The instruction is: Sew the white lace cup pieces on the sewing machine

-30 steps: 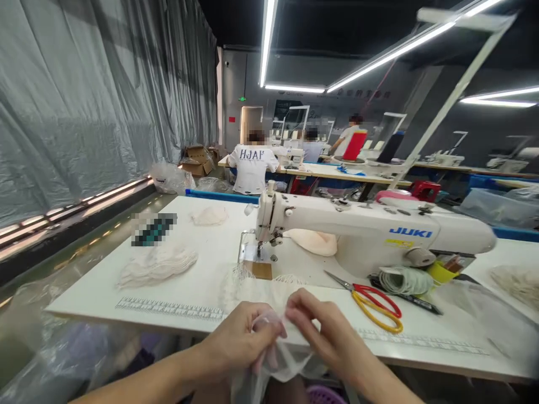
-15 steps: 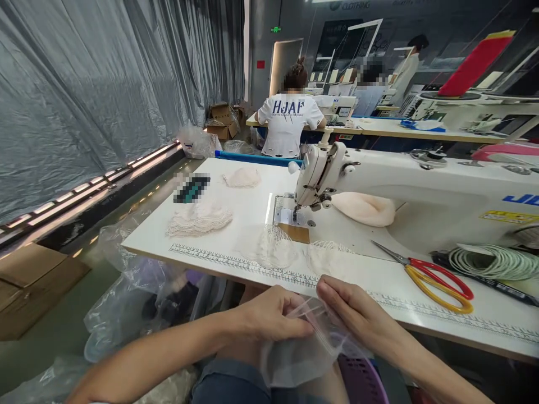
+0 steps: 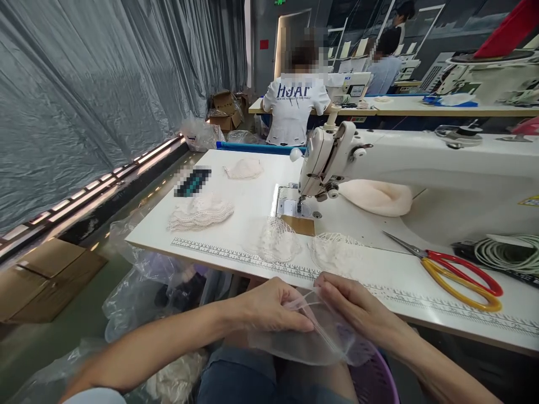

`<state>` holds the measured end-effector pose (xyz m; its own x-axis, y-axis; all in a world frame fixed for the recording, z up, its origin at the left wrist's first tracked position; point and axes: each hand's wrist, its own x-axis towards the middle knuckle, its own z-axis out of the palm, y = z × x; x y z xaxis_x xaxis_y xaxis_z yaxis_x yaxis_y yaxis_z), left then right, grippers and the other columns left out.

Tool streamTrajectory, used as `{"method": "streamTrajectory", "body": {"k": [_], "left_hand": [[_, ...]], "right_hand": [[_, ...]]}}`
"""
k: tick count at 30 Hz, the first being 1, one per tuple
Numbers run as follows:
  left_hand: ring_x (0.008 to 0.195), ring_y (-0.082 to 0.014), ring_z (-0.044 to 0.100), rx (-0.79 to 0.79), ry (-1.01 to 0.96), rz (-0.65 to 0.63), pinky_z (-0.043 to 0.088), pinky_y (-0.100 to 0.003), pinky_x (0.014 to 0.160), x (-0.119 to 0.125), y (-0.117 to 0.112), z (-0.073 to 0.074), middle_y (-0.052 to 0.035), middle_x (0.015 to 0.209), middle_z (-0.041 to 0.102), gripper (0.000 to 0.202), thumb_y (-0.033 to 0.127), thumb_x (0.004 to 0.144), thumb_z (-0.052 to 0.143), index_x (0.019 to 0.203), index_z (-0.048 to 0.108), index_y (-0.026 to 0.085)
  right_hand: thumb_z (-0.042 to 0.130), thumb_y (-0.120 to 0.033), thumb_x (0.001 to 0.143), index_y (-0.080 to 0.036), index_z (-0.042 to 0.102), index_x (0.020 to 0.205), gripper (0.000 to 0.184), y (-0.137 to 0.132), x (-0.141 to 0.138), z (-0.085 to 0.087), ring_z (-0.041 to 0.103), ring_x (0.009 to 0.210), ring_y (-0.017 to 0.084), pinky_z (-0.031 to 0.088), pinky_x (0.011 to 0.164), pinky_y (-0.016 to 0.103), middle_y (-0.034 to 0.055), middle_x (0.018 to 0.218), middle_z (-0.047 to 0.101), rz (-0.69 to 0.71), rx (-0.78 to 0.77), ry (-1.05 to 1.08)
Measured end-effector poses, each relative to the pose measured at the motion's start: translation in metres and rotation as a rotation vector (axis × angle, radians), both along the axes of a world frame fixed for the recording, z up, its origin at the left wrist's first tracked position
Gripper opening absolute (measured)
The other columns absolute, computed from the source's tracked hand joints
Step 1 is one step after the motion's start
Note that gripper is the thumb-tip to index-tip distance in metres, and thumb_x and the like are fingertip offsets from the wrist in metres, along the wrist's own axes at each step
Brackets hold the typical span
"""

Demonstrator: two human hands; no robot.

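Note:
A piece of sheer white mesh fabric (image 3: 295, 343) hangs over my lap, just in front of the table's front edge. My left hand (image 3: 278, 307) pinches it between thumb and curled fingers. At the fabric's upper right, my right hand (image 3: 347, 297) grips it with fingers closed. Two cream lace pieces lie on the table beyond my hands: one lace piece (image 3: 278, 242) on the left, another lace piece (image 3: 334, 251) on the right. Behind them stands a white sewing machine (image 3: 332, 163), its needle area above a metal plate.
Scissors (image 3: 457, 275) with red and yellow handles lie at the right. A stack of lace pieces (image 3: 201, 212) and a single pale piece (image 3: 243, 168) rest at the left. A purple basket (image 3: 381, 373) stands below the table. A co-worker (image 3: 295, 104) sits ahead.
The camera view has shifted slightly, moving the table and machine in the picture. Both hands keep hold of the mesh fabric, whose lower part is spread wider to the left.

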<state>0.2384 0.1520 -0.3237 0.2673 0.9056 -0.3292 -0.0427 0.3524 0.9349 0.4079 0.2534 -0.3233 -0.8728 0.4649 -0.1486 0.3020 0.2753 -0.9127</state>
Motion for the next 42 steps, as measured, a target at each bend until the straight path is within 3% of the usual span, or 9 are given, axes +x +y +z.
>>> {"method": "streamTrajectory", "body": {"k": [4, 7, 11, 14, 21, 27, 30, 34, 42], "left_hand": [[0.039, -0.0033, 0.026, 0.005, -0.064, 0.153, 0.015, -0.019, 0.040, 0.000, -0.006, 0.000, 0.0085, 0.044, 0.037, 0.035, 0.042, 0.072, 0.067, 0.082, 0.065, 0.009], [0.039, -0.0044, 0.034, 0.049, -0.076, 0.196, 0.026, -0.018, 0.043, -0.001, -0.016, -0.008, 0.0073, 0.045, 0.043, 0.037, 0.047, 0.077, 0.063, 0.085, 0.063, 0.011], [0.067, -0.0102, 0.054, 0.072, -0.113, 0.102, 0.041, -0.022, 0.066, 0.003, -0.023, -0.016, -0.0019, 0.074, 0.061, 0.034, 0.036, 0.069, 0.073, 0.090, 0.063, 0.011], [0.077, -0.0131, 0.056, 0.101, -0.138, 0.170, 0.043, -0.024, 0.072, 0.008, -0.018, -0.013, -0.0026, 0.084, 0.062, 0.048, 0.027, 0.060, 0.080, 0.102, 0.060, 0.013], [0.064, -0.0121, 0.055, 0.091, 0.150, 0.304, 0.041, -0.022, 0.062, 0.005, -0.019, -0.009, -0.0038, 0.068, 0.063, 0.019, 0.028, 0.074, 0.065, 0.071, 0.059, 0.011], [0.067, -0.0103, 0.052, 0.034, 0.097, 0.199, 0.040, -0.019, 0.062, 0.006, -0.019, -0.014, -0.0001, 0.073, 0.059, 0.027, 0.023, 0.061, 0.075, 0.081, 0.060, 0.012], [0.057, -0.0078, 0.049, 0.022, 0.081, 0.179, 0.038, -0.017, 0.053, 0.012, -0.011, -0.011, 0.0029, 0.065, 0.056, 0.032, 0.022, 0.067, 0.069, 0.096, 0.059, 0.013], [0.042, -0.0062, 0.040, -0.001, 0.159, 0.116, 0.028, -0.015, 0.041, 0.014, -0.004, -0.008, 0.0049, 0.048, 0.047, 0.019, 0.017, 0.076, 0.050, 0.088, 0.064, 0.011], [0.042, -0.0080, 0.042, -0.020, 0.207, 0.083, 0.032, -0.017, 0.043, 0.018, -0.006, -0.011, 0.0039, 0.047, 0.049, 0.020, 0.018, 0.073, 0.049, 0.085, 0.064, 0.013]], "right_hand": [[0.057, -0.061, 0.077, -0.019, 0.056, 0.078, 0.043, 0.000, 0.010, 0.004, 0.048, 0.068, 0.015, 0.039, 0.060, 0.025, -0.0007, 0.073, 0.052, 0.199, -0.008, 0.009], [0.048, -0.053, 0.086, -0.020, 0.057, 0.081, 0.034, -0.005, 0.017, 0.004, 0.054, 0.081, 0.019, 0.044, 0.072, 0.029, 0.0027, 0.083, 0.058, 0.058, 0.017, 0.064], [0.042, -0.051, 0.090, -0.021, 0.051, 0.080, 0.033, -0.016, 0.015, -0.002, 0.047, 0.060, 0.013, 0.039, 0.054, 0.023, -0.0014, 0.065, 0.051, -0.076, -0.072, 0.080], [0.045, -0.049, 0.089, -0.020, 0.049, 0.073, 0.033, -0.020, 0.008, -0.007, 0.037, 0.054, 0.011, 0.030, 0.050, 0.022, -0.0043, 0.058, 0.044, -0.046, 0.009, 0.053], [0.058, -0.043, 0.083, -0.020, 0.056, 0.076, 0.024, -0.009, 0.020, -0.012, 0.043, 0.062, 0.013, 0.032, 0.054, 0.022, -0.0028, 0.066, 0.051, 0.091, 0.026, -0.070], [0.040, -0.046, 0.092, -0.021, 0.050, 0.077, 0.031, -0.011, 0.020, -0.013, 0.043, 0.058, 0.012, 0.034, 0.052, 0.023, -0.0023, 0.063, 0.050, 0.055, -0.010, -0.034], [0.039, -0.046, 0.092, -0.022, 0.049, 0.081, 0.028, -0.013, 0.016, -0.015, 0.044, 0.058, 0.012, 0.033, 0.051, 0.022, -0.0027, 0.064, 0.051, 0.051, 0.068, -0.058], [0.041, -0.044, 0.092, -0.024, 0.047, 0.092, 0.021, -0.009, 0.018, -0.016, 0.045, 0.057, 0.012, 0.033, 0.048, 0.021, -0.0044, 0.060, 0.051, 0.003, 0.111, -0.059], [0.049, -0.043, 0.087, -0.024, 0.059, 0.082, 0.023, -0.006, 0.027, -0.017, 0.051, 0.061, 0.014, 0.041, 0.057, 0.024, -0.0018, 0.065, 0.058, 0.016, 0.145, -0.073]]}}
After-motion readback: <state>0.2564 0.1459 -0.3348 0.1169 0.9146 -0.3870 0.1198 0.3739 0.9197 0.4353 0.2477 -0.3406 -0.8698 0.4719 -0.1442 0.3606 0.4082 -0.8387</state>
